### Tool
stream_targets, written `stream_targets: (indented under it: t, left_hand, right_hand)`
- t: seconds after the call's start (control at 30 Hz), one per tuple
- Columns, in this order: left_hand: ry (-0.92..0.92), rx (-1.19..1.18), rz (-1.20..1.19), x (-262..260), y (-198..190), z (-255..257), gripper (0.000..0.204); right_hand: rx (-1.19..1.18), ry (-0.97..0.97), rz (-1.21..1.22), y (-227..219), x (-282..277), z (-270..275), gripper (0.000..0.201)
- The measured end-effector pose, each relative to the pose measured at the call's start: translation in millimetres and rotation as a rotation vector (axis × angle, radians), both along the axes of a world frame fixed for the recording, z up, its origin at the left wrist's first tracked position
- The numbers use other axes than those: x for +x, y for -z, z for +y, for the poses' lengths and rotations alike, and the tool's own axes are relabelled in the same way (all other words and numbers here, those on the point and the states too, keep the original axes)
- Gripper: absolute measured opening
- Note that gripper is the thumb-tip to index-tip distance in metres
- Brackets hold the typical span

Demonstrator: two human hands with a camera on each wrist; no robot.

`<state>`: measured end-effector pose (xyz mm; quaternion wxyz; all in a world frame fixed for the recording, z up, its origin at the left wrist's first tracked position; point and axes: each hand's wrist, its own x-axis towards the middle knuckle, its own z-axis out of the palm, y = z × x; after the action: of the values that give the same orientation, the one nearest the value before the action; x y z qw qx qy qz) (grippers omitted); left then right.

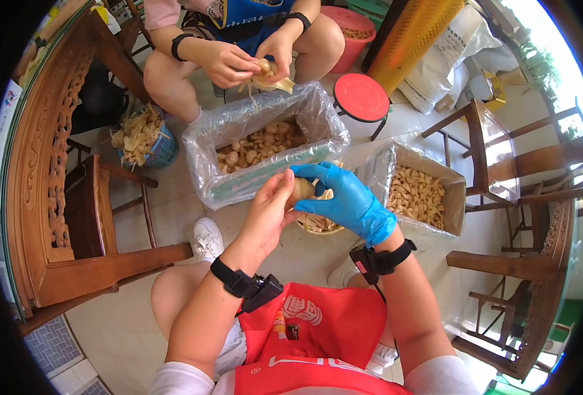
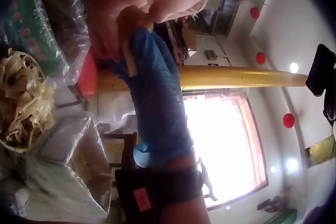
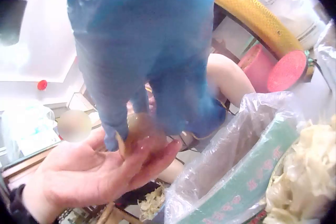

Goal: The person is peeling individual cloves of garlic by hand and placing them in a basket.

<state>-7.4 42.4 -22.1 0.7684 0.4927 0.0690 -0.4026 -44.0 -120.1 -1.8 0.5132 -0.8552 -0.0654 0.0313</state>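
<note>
A garlic bulb [image 1: 301, 191] is held between both hands above the floor, near a plastic-lined box [image 1: 219, 191]. The bare left hand [image 1: 269, 207] grips it from the left with curled fingers; in the right wrist view the palm of this left hand [image 3: 89, 174] faces up beneath the bulb [image 3: 137, 129]. The right hand [image 1: 344, 197], in a blue glove, pinches the bulb from the right. In the left wrist view the gloved right hand [image 2: 157, 92] touches the bulb [image 2: 134, 22], which the left fingers partly hide.
Whole bulbs [image 1: 265, 146] lie in the lined box. A second box [image 1: 459, 197] holds loose cloves [image 1: 415, 197]. A basket of peelings [image 1: 321, 222] sits under the hands. Opposite, another person's hands [image 1: 229, 64] work on garlic. A red stool [image 1: 362, 97] and wooden chairs stand around.
</note>
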Motion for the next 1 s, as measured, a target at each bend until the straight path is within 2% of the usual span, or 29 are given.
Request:
stream_targets:
  t: [0.07, 0.17, 0.23, 0.37, 0.43, 0.57, 0.63, 0.77, 0.83, 0.93, 1.0]
  left_hand:
    - [0.002, 0.005, -0.032, -2, 3, -2, 0.036]
    - [-0.003, -0.031, -0.091, -1, 5, -3, 0.037]
    - [-0.009, -0.069, -0.117, 0, 4, -3, 0.039]
    - [0.006, 0.023, -0.310, -2, 8, -5, 0.037]
    - [-0.003, 0.058, -0.368, -3, 15, -4, 0.036]
    - [0.046, 0.134, -0.508, -1, 19, -2, 0.033]
    - [0.074, 0.147, -0.545, -1, 15, 0, 0.033]
    - [0.160, 0.038, -0.490, 0, 8, 4, 0.035]
    - [0.206, 0.021, -0.453, 1, 4, 6, 0.036]
    - [0.256, 0.024, -0.420, 1, -1, 7, 0.037]
    - [0.255, -0.105, -0.339, 3, 1, 5, 0.039]
  right_hand:
    - [-0.071, 0.005, -0.014, 1, -1, 0, 0.044]
    - [-0.010, 0.058, -0.019, 10, -1, -1, 0.041]
    - [0.091, 0.175, 0.015, 15, -2, -2, 0.037]
    - [0.063, 0.152, -0.049, 18, -2, 1, 0.037]
    - [-0.113, 0.118, -0.003, 17, -4, 3, 0.036]
    - [-0.191, 0.139, 0.052, 10, -5, 5, 0.033]
    - [-0.145, 0.163, -0.083, 16, -4, -1, 0.027]
    - [-0.048, 0.177, -0.042, 18, -3, -5, 0.029]
    - [0.269, 0.243, 0.139, 25, -1, -7, 0.035]
    - [0.363, 0.328, 0.243, 23, 1, -8, 0.039]
    - [0.444, 0.366, 0.257, 20, 3, -5, 0.039]
